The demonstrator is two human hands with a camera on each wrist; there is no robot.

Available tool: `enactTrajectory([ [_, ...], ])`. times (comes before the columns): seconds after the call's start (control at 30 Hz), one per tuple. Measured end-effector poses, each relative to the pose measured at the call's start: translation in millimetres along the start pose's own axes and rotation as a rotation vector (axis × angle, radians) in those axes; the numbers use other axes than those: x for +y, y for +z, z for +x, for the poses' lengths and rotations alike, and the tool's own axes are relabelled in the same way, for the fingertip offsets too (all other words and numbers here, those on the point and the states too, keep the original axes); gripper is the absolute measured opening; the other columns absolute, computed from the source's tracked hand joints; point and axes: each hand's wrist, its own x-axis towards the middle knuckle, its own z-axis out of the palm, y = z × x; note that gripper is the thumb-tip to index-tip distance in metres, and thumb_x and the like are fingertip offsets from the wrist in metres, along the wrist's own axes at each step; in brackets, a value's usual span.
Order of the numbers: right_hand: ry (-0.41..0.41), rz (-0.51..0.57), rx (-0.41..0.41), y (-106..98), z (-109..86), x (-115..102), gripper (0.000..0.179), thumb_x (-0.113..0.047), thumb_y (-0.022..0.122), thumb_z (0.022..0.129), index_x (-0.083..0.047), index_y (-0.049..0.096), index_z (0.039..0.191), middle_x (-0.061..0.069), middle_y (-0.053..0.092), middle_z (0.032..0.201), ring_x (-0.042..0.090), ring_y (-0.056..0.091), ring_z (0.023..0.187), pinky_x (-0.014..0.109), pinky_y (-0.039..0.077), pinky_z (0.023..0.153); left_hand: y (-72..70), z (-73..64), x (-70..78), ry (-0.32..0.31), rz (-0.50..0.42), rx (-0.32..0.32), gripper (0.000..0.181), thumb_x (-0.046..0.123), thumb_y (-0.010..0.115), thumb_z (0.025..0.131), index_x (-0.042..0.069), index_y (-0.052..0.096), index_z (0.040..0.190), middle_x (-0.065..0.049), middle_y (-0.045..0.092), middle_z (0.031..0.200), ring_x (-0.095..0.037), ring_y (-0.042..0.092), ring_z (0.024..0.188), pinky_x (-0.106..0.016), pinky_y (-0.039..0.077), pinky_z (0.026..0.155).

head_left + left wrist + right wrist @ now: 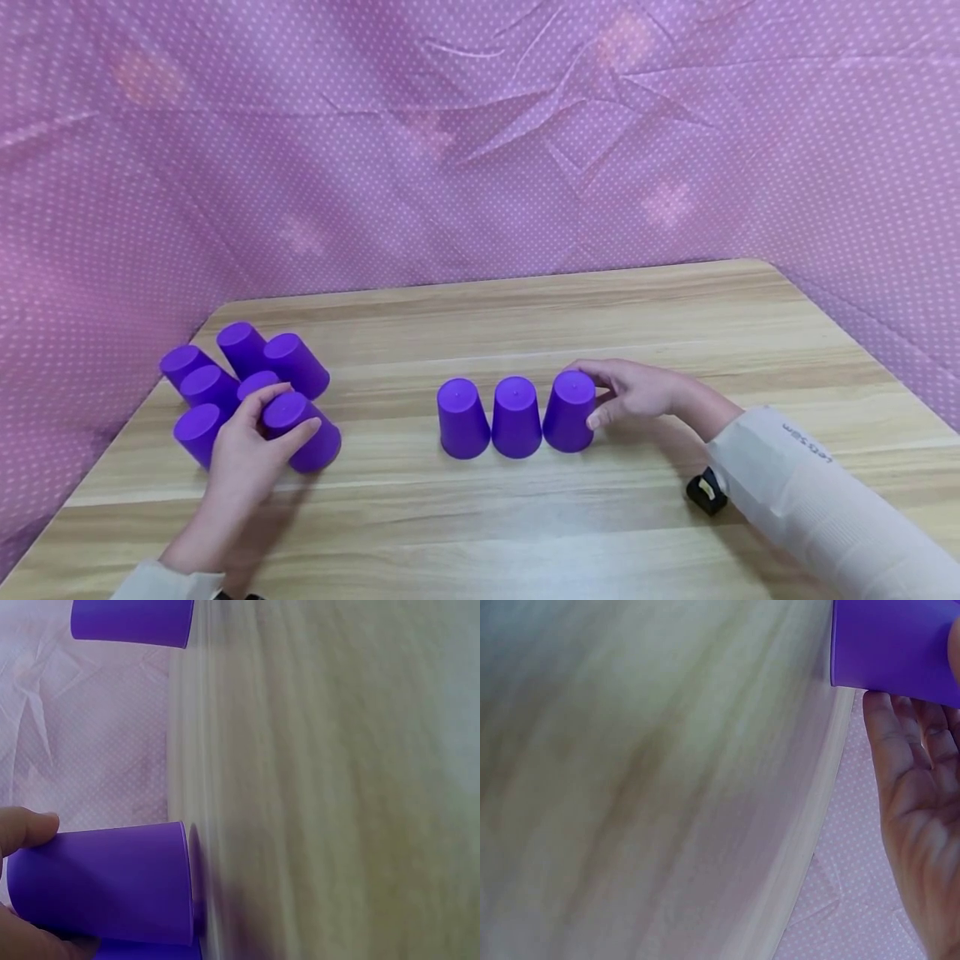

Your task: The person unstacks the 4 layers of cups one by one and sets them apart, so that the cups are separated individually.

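My left hand (251,454) pinches an upside-down purple cup (318,442) at the front right of a cluster, thumb and finger on opposite sides near its base. In the left wrist view that held cup (105,885) has its rim close to the table, with a dark shadow beside it. My right hand (637,390) holds the rightmost cup (567,417) of a row of three, thumb in front and fingers behind. The middle cup (516,421) and left cup (461,423) stand upside down close beside it. In the right wrist view, the fingers (889,735) lie along the held cup (900,652).
Several more upside-down purple cups (296,367) stand close together at the table's left, partly behind my left hand. The wooden table (525,525) ends at a pink dotted cloth (480,167) behind and at the sides. A black wrist device (707,492) hangs under the right sleeve.
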Motion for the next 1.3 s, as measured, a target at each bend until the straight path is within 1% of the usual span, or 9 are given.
enactTrajectory([
  [0.1, 0.007, -0.008, -0.001, -0.1, 0.4, -0.7, 0.056, -0.010, 0.069, 0.081, 0.003, 0.042, 0.128, 0.016, 0.057, 0.120, 0.012, 0.055, 0.112, 0.041, 0.042, 0.101, 0.6, 0.2, -1.8, -0.006, 0.015, 0.003, 0.062, 0.025, 0.074, 0.078, 0.010, 0.048, 0.131, -0.019, 0.057, 0.123, -0.014, 0.053, 0.103, -0.007, 0.038, 0.078],
  [0.17, 0.008, -0.009, -0.001, -0.2, 0.5, -1.2, 0.056, -0.010, 0.069, 0.081, 0.003, 0.042, 0.128, 0.016, 0.057, 0.120, 0.012, 0.055, 0.111, 0.044, 0.041, 0.101, 0.7, 0.3, -2.8, 0.001, 0.007, 0.008, 0.061, 0.023, 0.074, 0.078, 0.008, 0.048, 0.131, -0.020, 0.056, 0.124, -0.021, 0.053, 0.106, -0.015, 0.040, 0.084],
  [0.33, 0.010, -0.010, -0.003, -0.2, 0.6, -2.5, 0.056, -0.010, 0.069, 0.081, 0.003, 0.042, 0.128, 0.016, 0.058, 0.120, 0.011, 0.055, 0.112, 0.040, 0.042, 0.101, 0.6, 1.0, -5.9, 0.008, -0.010, 0.016, 0.062, 0.018, 0.074, 0.078, 0.006, 0.046, 0.132, -0.024, 0.052, 0.127, -0.031, 0.050, 0.113, -0.031, 0.040, 0.092],
  [0.47, 0.014, -0.006, -0.002, -0.3, 0.7, -2.5, 0.055, -0.010, 0.069, 0.081, 0.003, 0.042, 0.128, 0.016, 0.058, 0.120, 0.012, 0.055, 0.112, 0.034, 0.043, 0.100, 1.0, 1.7, -7.5, 0.003, -0.008, 0.027, 0.061, 0.017, 0.074, 0.078, 0.007, 0.047, 0.132, -0.024, 0.052, 0.126, -0.032, 0.051, 0.113, -0.027, 0.038, 0.090],
  [0.67, 0.015, -0.002, 0.001, -0.2, 0.5, -1.9, 0.056, -0.010, 0.069, 0.080, 0.003, 0.042, 0.128, 0.015, 0.057, 0.120, 0.014, 0.055, 0.112, 0.038, 0.042, 0.101, 0.9, 2.0, -8.5, -0.005, -0.012, 0.022, 0.062, 0.017, 0.073, 0.079, 0.007, 0.045, 0.133, -0.024, 0.052, 0.127, -0.032, 0.051, 0.113, -0.018, 0.036, 0.086],
  [0.87, 0.016, 0.000, 0.002, -0.8, 0.1, -2.1, 0.056, -0.009, 0.069, 0.080, 0.003, 0.042, 0.127, 0.014, 0.057, 0.120, 0.013, 0.055, 0.112, 0.033, 0.043, 0.100, 0.9, 1.7, -9.6, -0.018, -0.005, 0.015, 0.063, 0.020, 0.073, 0.079, 0.008, 0.044, 0.134, -0.022, 0.054, 0.125, -0.029, 0.052, 0.112, -0.007, 0.034, 0.080],
  [1.03, 0.011, -0.002, 0.001, -0.8, 0.5, -1.7, 0.056, -0.008, 0.069, 0.080, 0.004, 0.042, 0.127, 0.016, 0.057, 0.120, 0.012, 0.055, 0.112, 0.033, 0.043, 0.100, 1.5, 2.7, -10.1, -0.023, 0.000, 0.013, 0.064, 0.021, 0.073, 0.079, 0.009, 0.044, 0.135, -0.021, 0.054, 0.126, -0.028, 0.052, 0.112, -0.008, 0.035, 0.080],
  [1.13, 0.004, 0.001, -0.001, -0.9, 0.8, -1.1, 0.055, -0.007, 0.069, 0.080, 0.004, 0.042, 0.127, 0.017, 0.057, 0.120, 0.011, 0.055, 0.112, 0.031, 0.043, 0.100, 1.4, 3.0, -10.2, -0.028, -0.007, 0.010, 0.065, 0.019, 0.073, 0.079, 0.009, 0.043, 0.135, -0.022, 0.053, 0.127, -0.029, 0.051, 0.113, -0.016, 0.039, 0.086],
  [1.3, -0.004, 0.011, -0.002, -0.6, 1.0, -0.5, 0.055, -0.006, 0.068, 0.080, 0.005, 0.041, 0.127, 0.018, 0.058, 0.119, 0.010, 0.055, 0.112, 0.029, 0.043, 0.100, 0.5, 3.1, -10.3, -0.034, -0.013, 0.008, 0.067, 0.016, 0.073, 0.079, 0.008, 0.041, 0.136, -0.024, 0.050, 0.129, -0.033, 0.049, 0.116, -0.040, 0.040, 0.097],
])
